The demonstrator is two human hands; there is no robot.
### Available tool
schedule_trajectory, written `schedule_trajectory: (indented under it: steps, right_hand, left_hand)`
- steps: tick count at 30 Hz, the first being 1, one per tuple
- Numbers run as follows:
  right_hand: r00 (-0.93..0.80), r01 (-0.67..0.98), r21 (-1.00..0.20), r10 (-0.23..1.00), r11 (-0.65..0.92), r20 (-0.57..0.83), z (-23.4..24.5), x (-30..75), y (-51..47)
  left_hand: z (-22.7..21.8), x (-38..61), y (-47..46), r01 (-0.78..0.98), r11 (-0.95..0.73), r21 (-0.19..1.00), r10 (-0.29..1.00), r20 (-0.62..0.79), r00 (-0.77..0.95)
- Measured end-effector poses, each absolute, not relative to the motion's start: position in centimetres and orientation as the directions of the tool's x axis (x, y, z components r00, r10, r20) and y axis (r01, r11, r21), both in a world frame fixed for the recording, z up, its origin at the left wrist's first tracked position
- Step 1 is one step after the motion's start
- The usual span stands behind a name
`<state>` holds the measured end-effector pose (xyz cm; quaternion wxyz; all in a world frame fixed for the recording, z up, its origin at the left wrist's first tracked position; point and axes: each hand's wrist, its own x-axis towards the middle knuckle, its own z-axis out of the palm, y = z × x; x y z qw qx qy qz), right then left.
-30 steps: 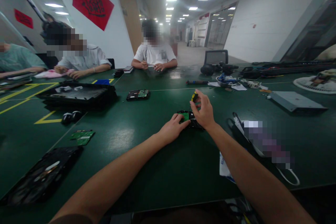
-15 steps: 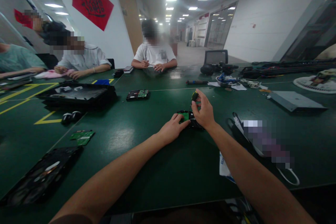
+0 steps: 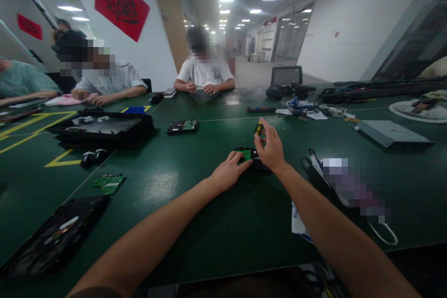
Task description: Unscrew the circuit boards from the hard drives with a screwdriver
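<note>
A small black hard drive with a green circuit board (image 3: 248,154) lies on the dark green table (image 3: 216,223) in front of me. My left hand (image 3: 230,171) rests on its near left corner, fingers pressed down on it. My right hand (image 3: 270,146) is closed round a screwdriver with a black and yellow handle (image 3: 259,128), held upright over the drive's right side. The screwdriver's tip is hidden behind my fingers.
A second drive (image 3: 183,126) lies farther back, a black tray (image 3: 101,126) at the left, loose green boards (image 3: 110,182) and an opened black case (image 3: 52,237) at the near left. Tools, cables and a grey box (image 3: 391,132) fill the right. Three people sit at the far side.
My right hand's fingers have shifted on the screwdriver handle, opening and closing round it. My left hand and the drive have stayed put.
</note>
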<state>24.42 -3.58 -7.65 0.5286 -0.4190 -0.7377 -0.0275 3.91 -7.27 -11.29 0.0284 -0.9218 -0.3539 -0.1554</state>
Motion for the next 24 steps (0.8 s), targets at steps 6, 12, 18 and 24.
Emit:
schedule_trajectory:
  steps: [6,12,18,24]
  right_hand:
    - [-0.084,0.642,-0.408,0.588,0.649,0.804,-7.8,24.55,-3.49]
    - [-0.077,0.643,-0.41,0.588,0.647,0.805,-7.66,24.48,-3.6]
    - [-0.098,0.631,-0.406,0.588,0.661,0.803,-7.68,24.49,-3.6]
    - [-0.079,0.64,-0.408,0.585,0.651,0.808,-7.8,24.54,-3.49]
  left_hand:
    - [-11.19,3.9,-7.26,0.655,-0.751,0.077,0.645,0.298,0.704]
    - [-11.2,3.9,-7.22,0.659,-0.749,0.072,0.647,0.296,0.703]
    - [-11.15,3.87,-7.29,0.654,-0.755,0.055,0.638,0.297,0.711]
    - [-11.46,3.87,-7.2,0.652,-0.754,0.077,0.639,0.317,0.701]
